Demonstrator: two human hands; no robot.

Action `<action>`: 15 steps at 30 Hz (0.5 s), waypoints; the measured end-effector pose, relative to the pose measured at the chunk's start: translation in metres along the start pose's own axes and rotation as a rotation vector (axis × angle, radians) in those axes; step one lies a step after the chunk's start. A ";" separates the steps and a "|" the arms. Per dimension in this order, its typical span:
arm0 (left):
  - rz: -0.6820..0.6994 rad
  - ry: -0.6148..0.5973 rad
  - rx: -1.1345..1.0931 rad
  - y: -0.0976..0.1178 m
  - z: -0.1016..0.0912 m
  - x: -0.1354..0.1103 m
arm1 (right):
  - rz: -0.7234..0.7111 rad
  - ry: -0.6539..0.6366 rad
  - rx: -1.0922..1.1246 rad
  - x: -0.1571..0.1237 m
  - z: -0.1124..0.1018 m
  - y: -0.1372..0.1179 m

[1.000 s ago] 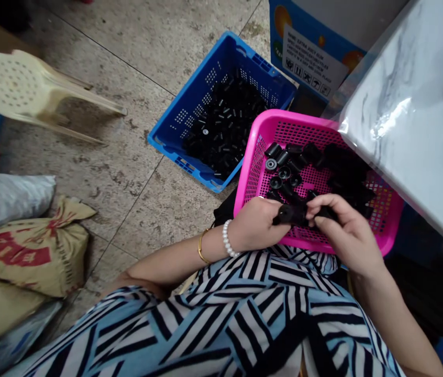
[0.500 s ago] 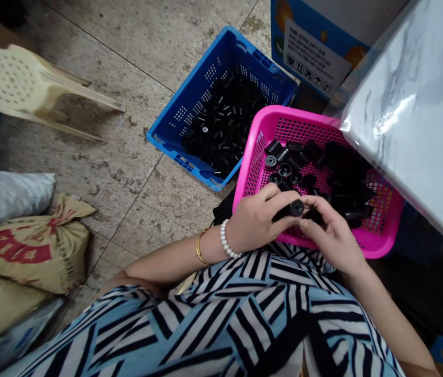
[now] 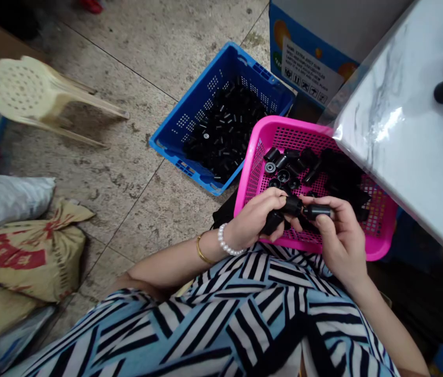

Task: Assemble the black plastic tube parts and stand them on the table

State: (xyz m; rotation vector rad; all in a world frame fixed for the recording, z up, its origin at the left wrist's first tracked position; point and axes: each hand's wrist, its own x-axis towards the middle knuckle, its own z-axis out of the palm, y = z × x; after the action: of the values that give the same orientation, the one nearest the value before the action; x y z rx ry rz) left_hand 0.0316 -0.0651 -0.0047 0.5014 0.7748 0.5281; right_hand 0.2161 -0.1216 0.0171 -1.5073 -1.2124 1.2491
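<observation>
My left hand (image 3: 256, 219) is closed around a black plastic cap (image 3: 291, 204), with another black piece tucked in its palm, over the near rim of a pink basket (image 3: 251, 173). My right hand (image 3: 339, 238) pinches a black cylinder (image 3: 318, 211) whose end meets the cap. The basket rests on my lap and holds several loose black parts (image 3: 323, 167). A pearl bracelet and a gold bangle sit on my left wrist.
A blue crate (image 3: 190, 112) full of small black parts stands on the tiled floor beyond the basket. A marble-patterned tabletop (image 3: 413, 136) overhangs at the right with black pieces on it. A cream plastic stool (image 3: 29, 94) lies at left, sacks (image 3: 21, 246) below it, a printed carton (image 3: 308, 57) behind.
My hands shifted slightly right and up over the basket; the right hand now holds a black cylinder out against the cap in the left hand. The view has shifted a little.
</observation>
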 end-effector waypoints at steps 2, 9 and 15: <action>0.019 -0.025 0.032 -0.001 0.001 -0.001 | -0.048 0.012 -0.036 0.000 0.003 0.004; 0.036 -0.067 0.165 -0.001 0.002 -0.004 | -0.009 0.140 0.052 0.001 0.007 0.004; 0.035 -0.086 0.199 -0.004 0.002 -0.006 | -0.072 0.033 -0.128 0.003 0.006 0.003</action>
State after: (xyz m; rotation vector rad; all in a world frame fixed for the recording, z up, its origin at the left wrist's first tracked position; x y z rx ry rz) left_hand 0.0304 -0.0722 -0.0032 0.7189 0.7412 0.4614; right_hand 0.2111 -0.1190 0.0130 -1.5555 -1.3352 1.1130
